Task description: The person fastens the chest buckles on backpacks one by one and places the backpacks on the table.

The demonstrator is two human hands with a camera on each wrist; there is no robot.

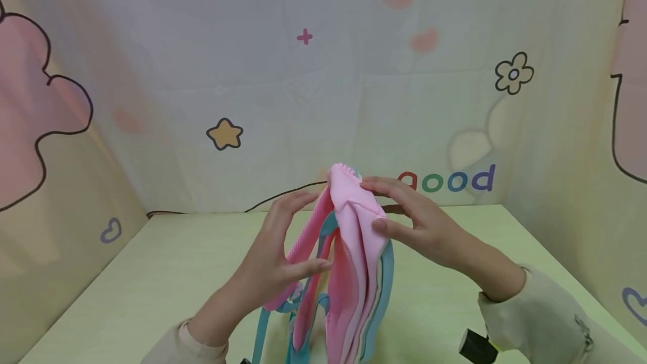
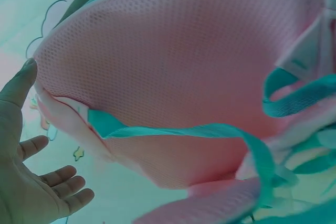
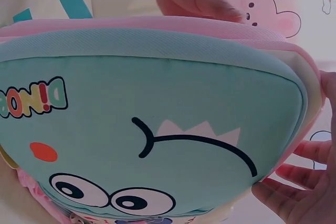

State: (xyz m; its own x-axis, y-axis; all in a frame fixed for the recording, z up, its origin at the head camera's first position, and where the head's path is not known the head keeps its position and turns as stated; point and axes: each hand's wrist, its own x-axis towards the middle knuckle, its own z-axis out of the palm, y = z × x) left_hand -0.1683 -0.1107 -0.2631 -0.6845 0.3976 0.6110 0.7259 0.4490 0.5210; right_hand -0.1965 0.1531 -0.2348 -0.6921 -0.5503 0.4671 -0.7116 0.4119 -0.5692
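Note:
A child's backpack (image 1: 356, 251) stands on edge in the middle of the head view, its narrow pink side toward me. The pink mesh back panel (image 2: 173, 72) and teal straps (image 2: 194, 129) fill the left wrist view. A dinosaur face with big eyes and white teeth marks its teal front (image 3: 157, 98). My left hand (image 1: 275, 246) is beside the strap side, fingers spread, with the thumb tip at the mesh panel's edge. At the upper front corner, my right hand (image 1: 422, 226) grips the backpack lightly between thumb and fingers. The backpack's lower end is cut off in the head view.
Under the backpack is a pale green tabletop (image 1: 202, 280). A printed cloth backdrop (image 1: 283, 89) closes off the back and sides. A small black cylindrical object (image 1: 477, 346) shows by the right sleeve (image 1: 531, 308).

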